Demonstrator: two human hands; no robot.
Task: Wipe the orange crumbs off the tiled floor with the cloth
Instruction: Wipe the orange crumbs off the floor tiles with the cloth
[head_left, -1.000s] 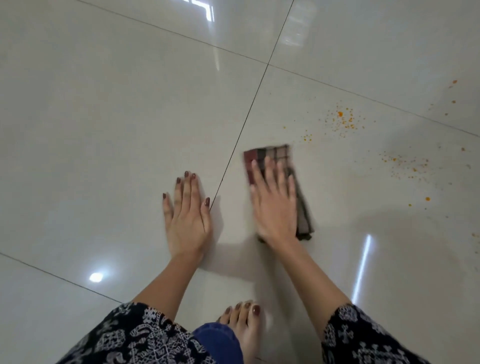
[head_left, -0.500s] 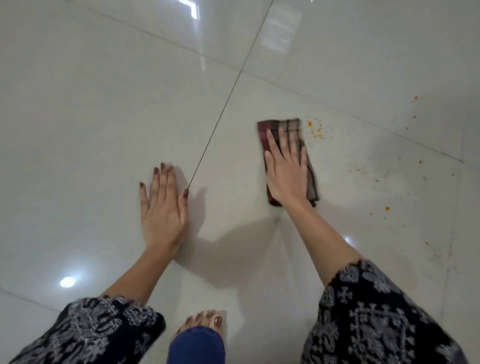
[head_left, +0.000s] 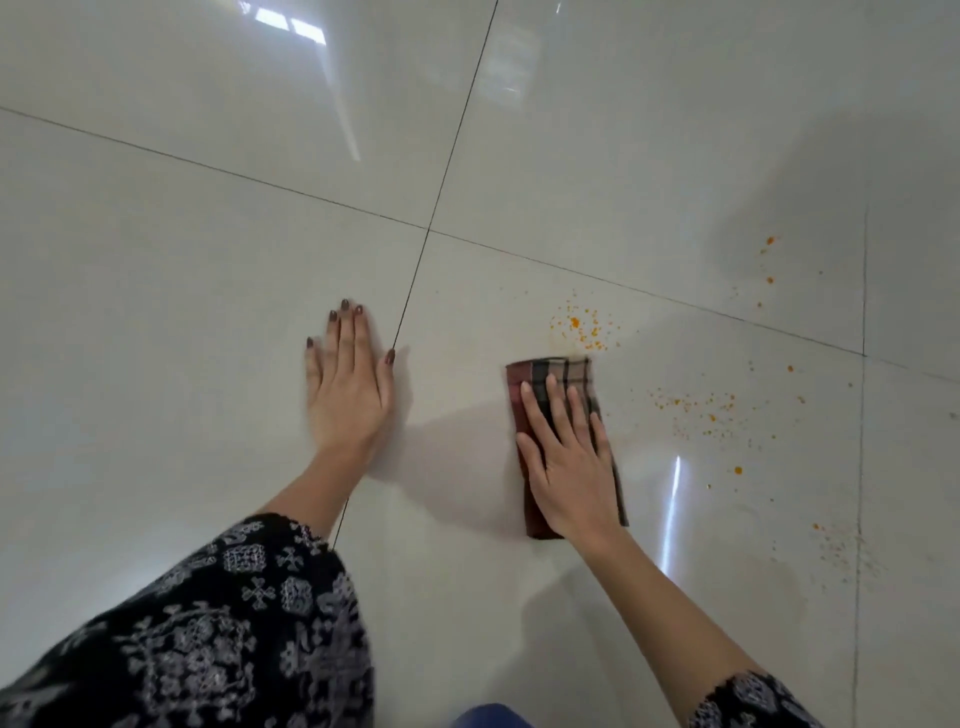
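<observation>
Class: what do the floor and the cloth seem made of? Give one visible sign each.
Floor: probably glazed ceramic or porcelain tile, glossy; it mirrors lights and shows thin grout lines. Cloth: seemingly woven fabric, matt; checked pattern, folded flat under the right hand.

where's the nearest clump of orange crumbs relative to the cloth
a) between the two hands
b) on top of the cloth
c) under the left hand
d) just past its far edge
d: the dense clump of crumbs lies on the floor just beyond the far edge of the cloth, which the right hand presses flat; the left hand rests on bare tile away from them.
</observation>
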